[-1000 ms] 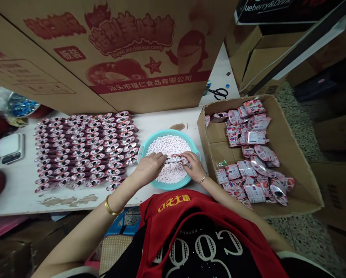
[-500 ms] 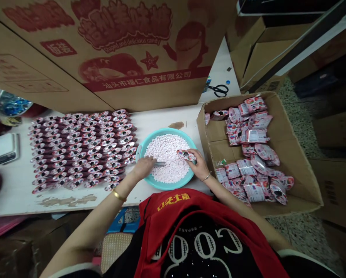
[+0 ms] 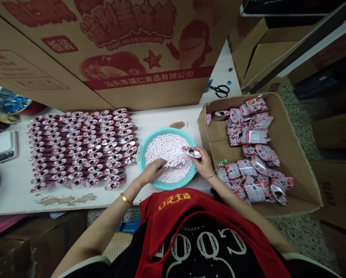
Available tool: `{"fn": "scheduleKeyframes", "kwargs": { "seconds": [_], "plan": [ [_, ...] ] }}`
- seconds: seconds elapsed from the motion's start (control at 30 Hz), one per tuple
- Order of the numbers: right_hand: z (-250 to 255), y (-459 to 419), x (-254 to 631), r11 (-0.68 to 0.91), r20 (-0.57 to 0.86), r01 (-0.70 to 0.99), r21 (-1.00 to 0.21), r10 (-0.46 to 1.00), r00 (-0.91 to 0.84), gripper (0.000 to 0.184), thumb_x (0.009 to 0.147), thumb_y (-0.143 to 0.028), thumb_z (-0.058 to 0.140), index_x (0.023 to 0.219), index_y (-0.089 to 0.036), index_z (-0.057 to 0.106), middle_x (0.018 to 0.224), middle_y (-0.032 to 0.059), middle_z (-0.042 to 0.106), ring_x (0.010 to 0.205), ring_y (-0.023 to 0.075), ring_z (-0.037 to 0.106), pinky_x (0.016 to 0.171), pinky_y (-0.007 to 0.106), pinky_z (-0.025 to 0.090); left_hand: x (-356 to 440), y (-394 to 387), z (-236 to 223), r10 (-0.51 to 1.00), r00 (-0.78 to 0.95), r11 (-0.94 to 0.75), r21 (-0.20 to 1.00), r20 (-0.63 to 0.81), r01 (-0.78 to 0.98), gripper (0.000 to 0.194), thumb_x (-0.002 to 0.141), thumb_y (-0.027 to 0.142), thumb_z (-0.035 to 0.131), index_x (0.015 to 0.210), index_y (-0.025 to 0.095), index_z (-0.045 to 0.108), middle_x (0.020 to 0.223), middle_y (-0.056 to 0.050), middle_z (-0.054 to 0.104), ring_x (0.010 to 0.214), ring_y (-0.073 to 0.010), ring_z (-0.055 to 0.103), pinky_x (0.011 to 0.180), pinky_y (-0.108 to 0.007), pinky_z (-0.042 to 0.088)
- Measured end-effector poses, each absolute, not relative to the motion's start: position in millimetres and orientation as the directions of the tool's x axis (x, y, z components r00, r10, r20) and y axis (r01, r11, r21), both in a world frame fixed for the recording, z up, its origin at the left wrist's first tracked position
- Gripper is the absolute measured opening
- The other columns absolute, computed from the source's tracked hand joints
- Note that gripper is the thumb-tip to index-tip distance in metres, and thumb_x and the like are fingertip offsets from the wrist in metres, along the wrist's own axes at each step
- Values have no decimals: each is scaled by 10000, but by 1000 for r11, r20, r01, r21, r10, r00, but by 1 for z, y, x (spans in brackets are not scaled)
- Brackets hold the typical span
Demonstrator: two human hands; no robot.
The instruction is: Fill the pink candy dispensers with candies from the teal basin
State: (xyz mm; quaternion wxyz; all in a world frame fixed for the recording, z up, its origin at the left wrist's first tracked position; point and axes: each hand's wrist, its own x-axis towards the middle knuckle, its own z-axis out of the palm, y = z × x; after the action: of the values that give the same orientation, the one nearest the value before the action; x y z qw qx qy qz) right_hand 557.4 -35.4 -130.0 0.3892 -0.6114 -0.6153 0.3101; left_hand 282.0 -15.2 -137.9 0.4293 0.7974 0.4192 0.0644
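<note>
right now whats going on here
A person's right hand pinches a red-and-silver foil candy packet above a round teal plastic basin of small pinkish-white candies, where the left hand rests. Rows of matching packets lie on the white table; a brown cardboard box at right holds loose pink pouches.

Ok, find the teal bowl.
Head view: the teal bowl sits on the table between the rows of candy packets and the cardboard box, under the left hand.

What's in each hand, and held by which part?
The right hand pinches a red foil candy packet by its right end in its fingers. The left hand is over the teal bowl of white candies; whether it holds anything can't be told.
</note>
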Motion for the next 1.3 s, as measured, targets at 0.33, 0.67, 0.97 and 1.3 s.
{"fn": "scheduleKeyframes", "kwargs": {
  "seconds": [0.33,0.67,0.97,1.3],
  "plan": [
    [-131,-42,529,260,136,577,-774,959,-249,467,780,-97,497,1228,-221,534,1177,103,592,1149,265,527,1005,471,450,297,5,-23,684,675,-609,295,-275,737,184,911,177,448,1000,179,609,929,-89,626,878,-211,584,751,-342,474],
    [-128,-47,529,204,139,451,-869,975,-173,409,775,-103,519,1170,-207,538,1147,98,599,1136,241,543,1007,442,456,317,8,23,699,658,-667,75,-279,741,179,885,155,476,997,168,615,958,-97,606,872,-248,594,675,-354,473],
    [-85,-54,548,175,82,428,-887,970,-228,410,854,-276,584,1245,-233,469,1184,62,586,1113,212,564,935,350,510,325,-3,-37,645,748,-572,549,-158,609,293,930,378,474,1158,212,550,1051,-68,612,921,-192,624,734,-292,495],
    [-122,-95,687,190,-526,980,-62,828,-194,521,684,-79,573,1200,-148,577,1273,169,543,1137,323,497,904,433,419,152,-42,-64,978,127,-49,413,-164,909,346,813,436,596,1043,177,598,945,-67,612,847,-182,578,747,-280,460]
  ]
}}
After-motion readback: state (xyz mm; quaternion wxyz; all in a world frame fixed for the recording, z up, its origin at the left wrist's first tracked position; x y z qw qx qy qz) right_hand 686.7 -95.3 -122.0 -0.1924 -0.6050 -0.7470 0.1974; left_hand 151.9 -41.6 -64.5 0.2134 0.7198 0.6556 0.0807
